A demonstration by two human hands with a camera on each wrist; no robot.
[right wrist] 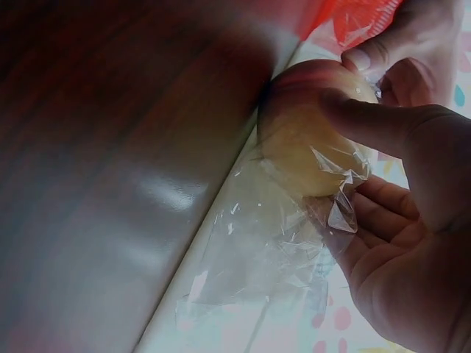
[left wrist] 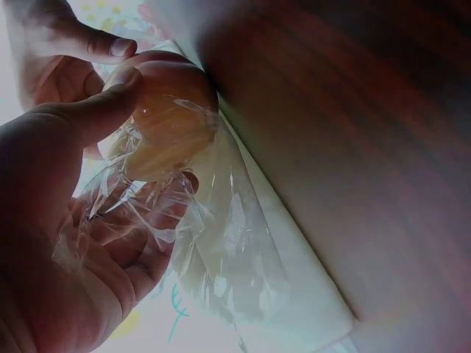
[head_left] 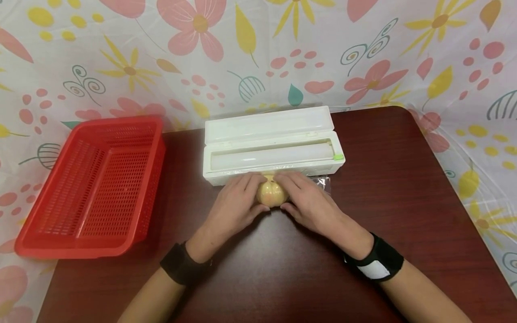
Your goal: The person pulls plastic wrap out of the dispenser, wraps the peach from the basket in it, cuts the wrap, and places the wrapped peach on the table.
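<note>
A round yellow fruit with a red blush [head_left: 272, 194] is held between both hands in front of a white box. My left hand [head_left: 236, 199] grips its left side, thumb near and fingers curled over the far side. From the right, my right hand [head_left: 308, 204] grips it the same way. Clear cling film [left wrist: 235, 228] clings to the fruit and spreads out crumpled on either side, over the fingers, as both wrist views show. Behind the hands stands the white film dispenser box [head_left: 268, 124], lid up, with a film roll [head_left: 274, 155] inside. The fruit's far side is hidden.
At the left stands a red perforated plastic basket [head_left: 151, 179]. The dark wooden table [head_left: 278, 278] runs up to a flowered cloth [head_left: 274, 67] behind the box. A small green slider [head_left: 338, 157] sits at the box's right end.
</note>
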